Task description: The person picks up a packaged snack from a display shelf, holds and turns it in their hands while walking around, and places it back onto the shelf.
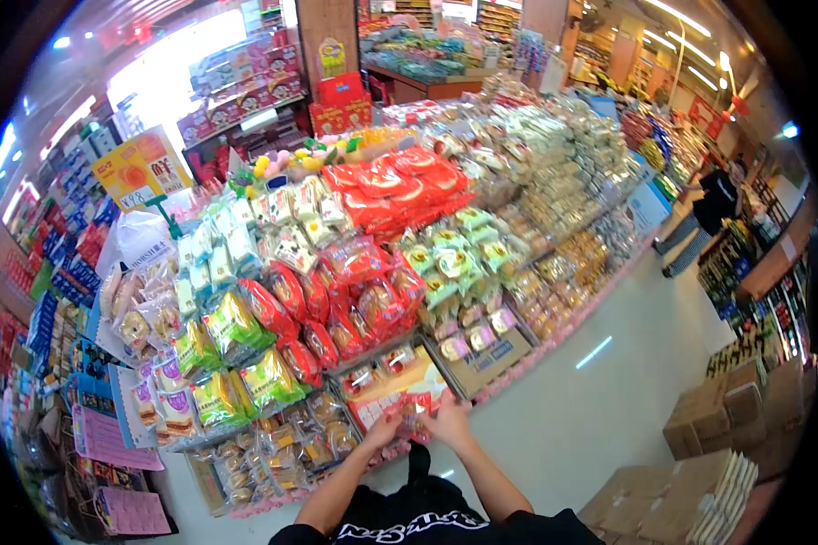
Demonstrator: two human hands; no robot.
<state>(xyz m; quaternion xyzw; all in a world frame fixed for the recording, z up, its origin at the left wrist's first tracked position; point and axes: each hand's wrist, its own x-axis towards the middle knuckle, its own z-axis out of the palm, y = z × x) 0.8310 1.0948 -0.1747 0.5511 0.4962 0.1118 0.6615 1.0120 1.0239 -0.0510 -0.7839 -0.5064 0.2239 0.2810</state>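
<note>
Near the bottom centre, a small red packet (415, 416) with a clear part is held between both hands. My left hand (386, 425) grips its left side, and my right hand (445, 421) has its right side. Just beyond them lies an open cardboard box (418, 374) with a few red packets at its far end. Another box (486, 361) with pink and white packets stands to its right. Red bread packets (373, 304) are heaped beyond the boxes, and green packets (271, 377) lie to the left.
The display stand's pink-trimmed edge (554, 341) runs diagonally to the upper right. Cardboard cartons (663, 500) are stacked at the lower right. A person in dark clothes (716, 202) stands in the aisle at the right. A yellow price sign (143, 168) rises at the left.
</note>
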